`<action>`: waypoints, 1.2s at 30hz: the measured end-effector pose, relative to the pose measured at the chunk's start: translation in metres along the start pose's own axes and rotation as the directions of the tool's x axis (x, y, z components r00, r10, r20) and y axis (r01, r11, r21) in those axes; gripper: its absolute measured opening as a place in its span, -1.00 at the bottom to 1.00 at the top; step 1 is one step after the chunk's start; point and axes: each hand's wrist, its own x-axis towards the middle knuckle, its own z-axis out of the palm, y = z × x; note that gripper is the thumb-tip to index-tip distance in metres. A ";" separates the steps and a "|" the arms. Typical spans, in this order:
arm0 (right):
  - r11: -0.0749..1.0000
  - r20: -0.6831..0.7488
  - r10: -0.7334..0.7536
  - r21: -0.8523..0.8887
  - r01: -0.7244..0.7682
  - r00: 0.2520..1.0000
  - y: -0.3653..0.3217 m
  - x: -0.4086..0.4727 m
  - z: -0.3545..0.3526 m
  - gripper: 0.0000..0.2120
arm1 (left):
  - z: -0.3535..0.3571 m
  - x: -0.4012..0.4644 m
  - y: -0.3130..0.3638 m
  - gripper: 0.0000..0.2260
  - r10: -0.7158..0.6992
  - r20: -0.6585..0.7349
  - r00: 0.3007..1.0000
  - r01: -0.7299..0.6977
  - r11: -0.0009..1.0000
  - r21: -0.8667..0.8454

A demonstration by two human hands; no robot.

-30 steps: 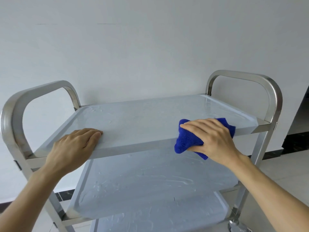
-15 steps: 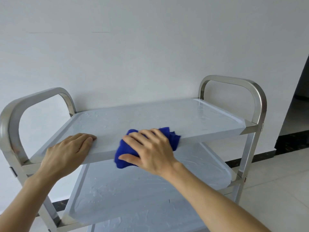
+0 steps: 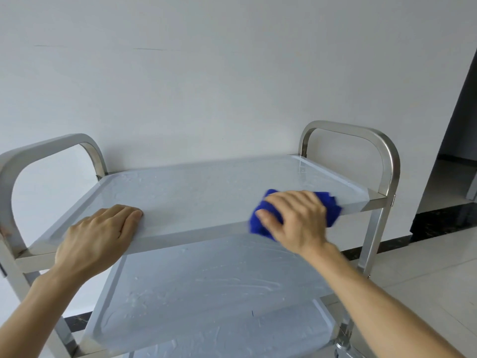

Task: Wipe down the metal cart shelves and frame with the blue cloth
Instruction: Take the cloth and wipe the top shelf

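Head view: the metal cart [image 3: 382,161] stands against a plain white wall [image 3: 232,73], its top shelf [image 3: 206,192] filling the middle of the frame. The right hand [image 3: 296,220], at about 3 o'clock from the shelf's centre, is curled around the blue cloth [image 3: 333,208], fingers spread over the top and thumb underneath, pressing it over the shelf's near front edge; hand and cloth are motion-blurred. The left hand [image 3: 98,236], at about 8 o'clock, lies nearly flat on the same front lip, fingers together, holding nothing but resting on the rim. Between the two hands the front edge is bare. From the cloth toward 3 o'clock only a short run of rim remains before the right corner post and the arched right handle [image 3: 361,131]. The left handle [image 3: 38,148] arches at 9 o'clock, just beyond the left hand. The shelf's back edge sits close to the wall at 12 o'clock. The middle shelf [image 3: 206,288] shows streaky wet marks, and a lower one is partly visible at 6 o'clock. Tiled floor [image 3: 426,267] lies open at 4 o'clock, with a dark doorway [image 3: 462,125] at 2 o'clock. No readable writing or brand marks show.
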 end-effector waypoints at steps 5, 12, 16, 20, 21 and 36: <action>0.977 0.029 -0.200 0.082 0.197 0.979 -0.097 0.012 0.033 -0.36 | -0.003 -0.002 0.001 -0.54 -0.021 0.026 0.999 0.022 0.999 -0.039; 0.943 0.038 -0.326 0.082 0.322 0.945 -0.093 0.016 0.031 -0.39 | -0.014 0.010 0.048 -0.78 0.126 -0.177 0.976 -0.152 0.979 -0.139; 0.947 0.097 -0.312 0.112 0.301 0.945 -0.065 0.016 0.022 -0.43 | 0.005 0.025 0.061 -0.67 0.208 -0.030 0.978 -0.210 0.964 -0.165; 0.965 0.146 -0.263 0.059 0.257 0.954 0.001 0.003 -0.005 -0.46 | 0.022 0.031 0.043 -0.58 0.222 0.066 0.973 -0.201 0.953 -0.227; 0.970 0.163 -0.244 0.040 0.240 0.956 0.020 0.000 -0.012 -0.46 | 0.025 0.032 0.042 -0.60 0.226 0.064 0.972 -0.207 0.954 -0.216; 0.983 0.153 0.163 -0.111 -0.147 0.975 0.150 -0.030 -0.058 -0.56 | 0.033 0.072 0.158 -0.53 0.394 0.122 0.911 -0.310 0.849 -0.428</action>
